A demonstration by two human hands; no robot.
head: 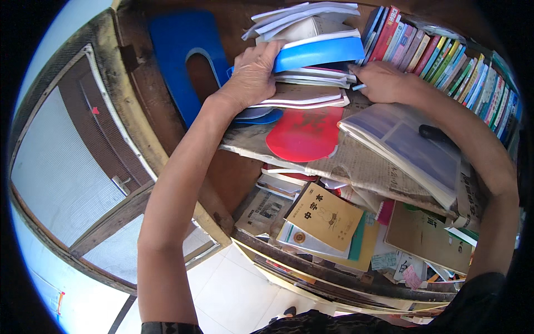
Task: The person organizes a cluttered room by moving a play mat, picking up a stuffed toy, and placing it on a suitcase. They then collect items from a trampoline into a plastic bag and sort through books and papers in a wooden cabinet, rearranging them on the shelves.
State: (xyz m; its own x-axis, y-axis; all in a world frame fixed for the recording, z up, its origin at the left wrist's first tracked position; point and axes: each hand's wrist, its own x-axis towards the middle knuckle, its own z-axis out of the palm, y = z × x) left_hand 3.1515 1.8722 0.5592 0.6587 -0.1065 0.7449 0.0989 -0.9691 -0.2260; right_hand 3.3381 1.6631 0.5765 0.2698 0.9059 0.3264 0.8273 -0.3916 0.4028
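My left hand [256, 73] grips the left end of a blue folder [321, 54] in a stack of papers and notebooks on the upper shelf. Loose papers [306, 18] lie on top of the folder. My right hand [381, 81] is at the right side of the stack, its fingertips by the paper edges; a small pale stick-like thing [358, 87] shows beneath them, and whether it is held is unclear. Below the stack lies a red plastic sheet [306, 135]. A blue bookend [183, 37] stands left of the stack.
A row of upright books [442, 60] fills the right of the upper shelf. A clear-covered album [404, 142] juts over the shelf edge [283, 165], a dark object on it. The shelf below holds notebooks [327, 217] and papers. A screened cabinet door [58, 167] stands open at left.
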